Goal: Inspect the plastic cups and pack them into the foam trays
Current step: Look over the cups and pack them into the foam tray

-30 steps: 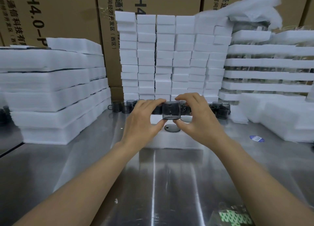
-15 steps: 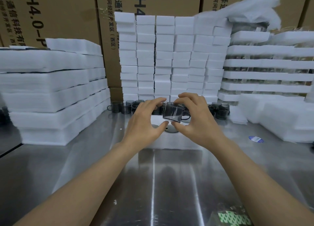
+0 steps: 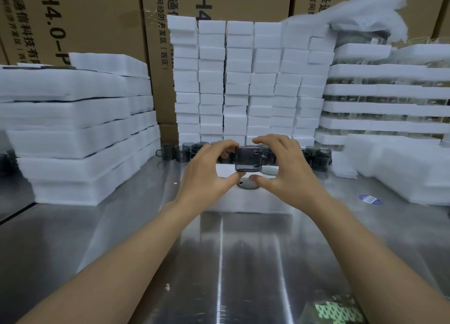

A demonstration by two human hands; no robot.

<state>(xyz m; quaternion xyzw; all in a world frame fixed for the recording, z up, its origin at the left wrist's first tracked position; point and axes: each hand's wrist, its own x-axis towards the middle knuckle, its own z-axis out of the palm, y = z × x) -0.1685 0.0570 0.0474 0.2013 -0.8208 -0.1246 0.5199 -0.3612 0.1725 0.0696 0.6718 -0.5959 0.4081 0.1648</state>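
Note:
A smoky grey see-through plastic cup (image 3: 248, 159) is held up between both hands above a white foam tray (image 3: 250, 201) on the steel table. My left hand (image 3: 207, 175) pinches the cup's left side between fingertips and thumb. My right hand (image 3: 285, 171) curls round its right side, where a small handle shows. The tray has round holes (image 3: 247, 184), partly hidden behind my thumbs. More grey cups (image 3: 185, 150) stand in a row behind the tray, and others (image 3: 316, 156) to the right.
Tall stacks of small white foam blocks (image 3: 238, 84) rise behind the cups. Large foam slabs (image 3: 73, 133) are piled at left; foam trays layered with clear cups (image 3: 384, 99) at right. Cardboard boxes (image 3: 85, 19) form the back wall. A blue sticker (image 3: 369, 199) lies on the table.
The cup, tilted half a second ago, is now level between my fingers. Both hands have stayed in nearly the same place above the tray.

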